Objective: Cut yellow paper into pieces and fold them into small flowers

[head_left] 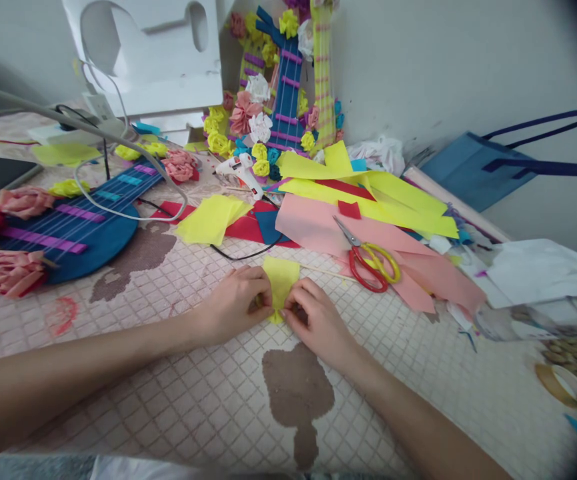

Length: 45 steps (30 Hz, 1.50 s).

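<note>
A small yellow sheet (pixel 281 277), which looks like crepe paper or thin felt, stands between my two hands over the middle of the table. My left hand (pixel 243 297) pinches its lower left side, fingers closed. On the other side my right hand (pixel 313 313) grips the lower right edge between thumb and fingers. The sheet's bottom is gathered where the fingertips nearly meet. Just beyond it lies a thin pale stick (pixel 325 271). Scissors (pixel 368 260) with red and yellow handles rest on pink sheets (pixel 328 223) to the right.
Yellow squares (pixel 211 220) and a white glue gun (pixel 241 175) lie behind my hands. A blue guitar shape (pixel 98 233) with paper flowers is at left, under a looping white cable (pixel 181 193). Tape (pixel 561 387) sits at far right; a blue bag (pixel 478 167) leans behind.
</note>
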Available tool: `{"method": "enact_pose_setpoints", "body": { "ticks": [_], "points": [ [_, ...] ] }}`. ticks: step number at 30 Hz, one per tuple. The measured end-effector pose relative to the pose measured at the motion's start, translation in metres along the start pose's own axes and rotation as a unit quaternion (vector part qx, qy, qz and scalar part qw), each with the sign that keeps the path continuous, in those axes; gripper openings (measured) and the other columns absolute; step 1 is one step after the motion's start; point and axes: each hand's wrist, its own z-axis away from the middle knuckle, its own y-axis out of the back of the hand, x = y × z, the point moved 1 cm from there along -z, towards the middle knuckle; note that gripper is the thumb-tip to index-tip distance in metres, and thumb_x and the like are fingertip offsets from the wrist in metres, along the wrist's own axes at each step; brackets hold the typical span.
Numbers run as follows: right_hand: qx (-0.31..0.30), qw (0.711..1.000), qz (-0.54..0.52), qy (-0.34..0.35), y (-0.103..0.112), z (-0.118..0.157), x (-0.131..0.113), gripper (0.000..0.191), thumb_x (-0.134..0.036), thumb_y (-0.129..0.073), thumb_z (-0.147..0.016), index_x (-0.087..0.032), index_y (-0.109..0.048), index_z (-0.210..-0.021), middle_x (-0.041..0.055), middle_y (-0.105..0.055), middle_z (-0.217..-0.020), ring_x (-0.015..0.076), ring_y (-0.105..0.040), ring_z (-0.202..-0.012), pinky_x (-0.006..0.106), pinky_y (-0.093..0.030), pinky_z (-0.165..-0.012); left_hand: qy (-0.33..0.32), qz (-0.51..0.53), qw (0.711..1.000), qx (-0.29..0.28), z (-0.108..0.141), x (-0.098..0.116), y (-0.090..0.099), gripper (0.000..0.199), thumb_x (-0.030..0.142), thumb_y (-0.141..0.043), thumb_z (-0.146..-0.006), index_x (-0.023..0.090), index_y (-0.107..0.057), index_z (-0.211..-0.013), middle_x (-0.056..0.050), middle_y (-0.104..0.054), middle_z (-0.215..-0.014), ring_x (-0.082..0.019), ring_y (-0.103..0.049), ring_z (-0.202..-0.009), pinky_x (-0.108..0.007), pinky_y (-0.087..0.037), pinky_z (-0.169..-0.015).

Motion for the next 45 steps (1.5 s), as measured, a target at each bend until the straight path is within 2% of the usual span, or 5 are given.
{"method": "enact_pose_setpoints", "body": {
  "ticks": [19, 33, 37, 41, 45],
  "points": [
    [-0.004, 1.000, -0.005, -0.003, 0.0012, -0.0008, -0.0015, 0.013, -0.010, -0.056, -0.081, -0.021, -0.049, -0.078, 0.0035, -0.051, -0.088, 0.0186, -0.052, -0.083, 0.032, -0.044, -0.071, -0.003, 0.013, 1.000, -0.008, -0.0033, 0.0005, 0.0038, 0.011, 0.009, -0.059, -0.075, 0.014, -0.055, -0.067, -0.003, -0.057, -0.072, -0.015, -0.053, -0.072, -0.026, -0.041, -0.066],
    [-0.008, 1.000, -0.003, -0.011, 0.0019, -0.0011, -0.0024, 0.014, -0.008, -0.057, -0.080, -0.020, -0.050, -0.077, 0.0028, -0.051, -0.087, 0.0181, -0.051, -0.083, 0.032, -0.043, -0.072, 0.013, 0.011, 1.000, -0.013, -0.0039, -0.0027, 0.0004, 0.011, 0.009, -0.062, -0.073, 0.015, -0.056, -0.066, -0.002, -0.056, -0.073, -0.015, -0.052, -0.074, -0.027, -0.040, -0.067],
    [-0.010, 1.000, 0.000, -0.014, 0.0018, -0.0009, -0.0023, 0.015, -0.008, -0.057, -0.080, -0.020, -0.049, -0.077, 0.0027, -0.051, -0.087, 0.0183, -0.051, -0.084, 0.032, -0.043, -0.073, 0.019, 0.016, 1.000, -0.008, -0.0031, -0.0025, -0.0008, 0.008, 0.009, -0.063, -0.073, 0.015, -0.057, -0.072, -0.002, -0.057, -0.078, -0.016, -0.053, -0.077, -0.028, -0.040, -0.071],
    [-0.012, 1.000, -0.002, -0.018, 0.0008, -0.0001, -0.0025, 0.016, -0.007, -0.057, -0.080, -0.020, -0.049, -0.081, 0.0031, -0.051, -0.090, 0.0186, -0.051, -0.086, 0.032, -0.042, -0.074, 0.023, 0.017, 1.000, 0.005, -0.0023, -0.0022, -0.0010, 0.010, 0.009, -0.064, -0.072, 0.015, -0.056, -0.074, -0.002, -0.058, -0.078, -0.016, -0.052, -0.077, -0.029, -0.040, -0.071],
    [-0.018, 1.000, 0.002, -0.007, 0.0007, 0.0005, -0.0034, 0.014, -0.007, -0.055, -0.082, -0.021, -0.052, -0.083, 0.0028, -0.051, -0.090, 0.0186, -0.051, -0.088, 0.032, -0.041, -0.076, 0.015, 0.027, 1.000, -0.005, -0.0029, -0.0008, 0.0006, 0.009, 0.007, -0.062, -0.074, 0.015, -0.058, -0.072, -0.002, -0.057, -0.077, -0.016, -0.052, -0.076, -0.028, -0.040, -0.071]
  ]
}}
